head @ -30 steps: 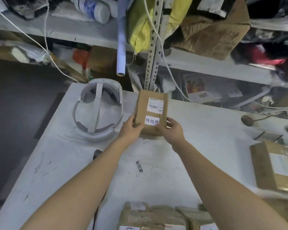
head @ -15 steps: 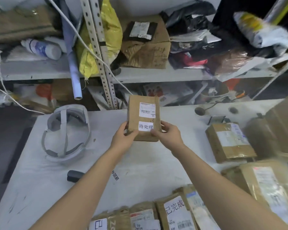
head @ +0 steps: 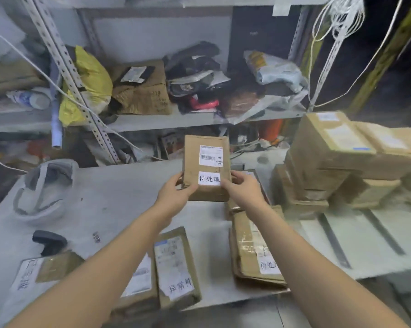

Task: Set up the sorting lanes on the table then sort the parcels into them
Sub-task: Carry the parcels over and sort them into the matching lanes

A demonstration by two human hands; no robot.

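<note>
The left hand and right hand hold the parcel above the table, fingers curled round its lower corners. Its long axis runs 12 to 6 o'clock. The stack with a seemingly matching label lies at 5 o'clock, nearer the right hand.

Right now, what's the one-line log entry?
stage: sorting | left grip: holds parcel | right grip: holds parcel | parcel: upright, off table, label 待处理

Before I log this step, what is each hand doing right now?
Left hand: holds the brown parcel.
Right hand: holds the same parcel.
</note>
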